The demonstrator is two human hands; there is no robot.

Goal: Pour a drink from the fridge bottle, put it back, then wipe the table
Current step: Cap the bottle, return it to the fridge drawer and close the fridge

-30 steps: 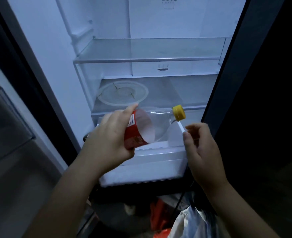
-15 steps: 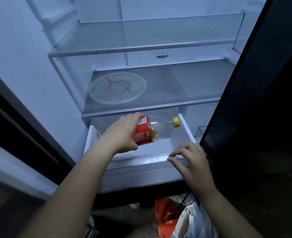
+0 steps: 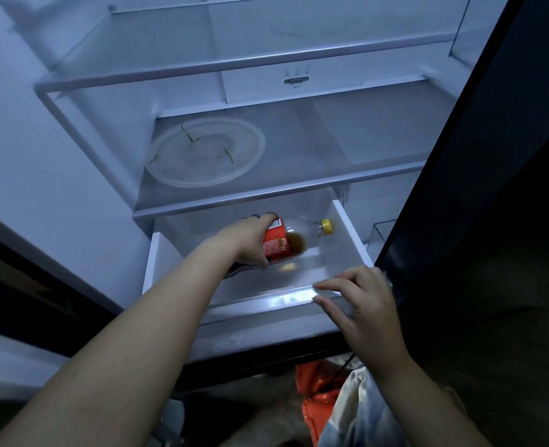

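Observation:
A clear plastic bottle (image 3: 299, 240) with a red label and a yellow cap lies on its side inside the pulled-out fridge drawer (image 3: 266, 301), cap pointing right. A little brown drink pools in it. My left hand (image 3: 247, 243) grips the bottle's label end, low inside the drawer. My right hand (image 3: 360, 304) rests with its fingers on the drawer's clear front rim at the right corner.
The fridge stands open. A round clear plate (image 3: 205, 153) lies on the glass shelf above the drawer. The dark fridge door (image 3: 479, 156) stands close on the right. Red and white bags (image 3: 331, 408) lie on the floor below.
My left hand has lowered the bottle from above the drawer down into it. My right hand has come down onto the drawer's front rim. The view has moved closer.

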